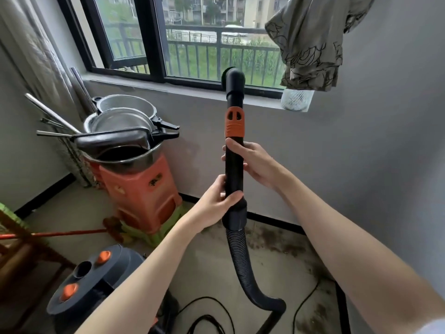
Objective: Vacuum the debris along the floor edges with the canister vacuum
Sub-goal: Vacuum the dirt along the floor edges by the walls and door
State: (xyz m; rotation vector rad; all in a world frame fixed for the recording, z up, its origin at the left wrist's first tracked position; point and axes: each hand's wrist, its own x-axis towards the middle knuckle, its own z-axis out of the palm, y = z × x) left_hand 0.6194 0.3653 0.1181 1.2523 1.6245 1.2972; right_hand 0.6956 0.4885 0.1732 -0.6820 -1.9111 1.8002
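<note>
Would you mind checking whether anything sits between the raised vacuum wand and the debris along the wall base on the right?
Nothing visible blocks it. The wand, held upright by the left hand and right hand, is above open floor; the debris lies exposed along the baseboard. Only a black cord trails on the floor nearby.

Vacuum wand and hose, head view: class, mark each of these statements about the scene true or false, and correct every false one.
1. Both hands hold the black wand. True: the left hand grips low, the right hand above it.
2. The wand's tip points down at the floor. False: it points up, toward the window.
3. Dark debris lies along the wall's base. True.
4. The orange collar sits below both hands. False: it sits above them.
5. The canister vacuum stands on the windowsill. False: it stands on the floor, lower left.
</note>
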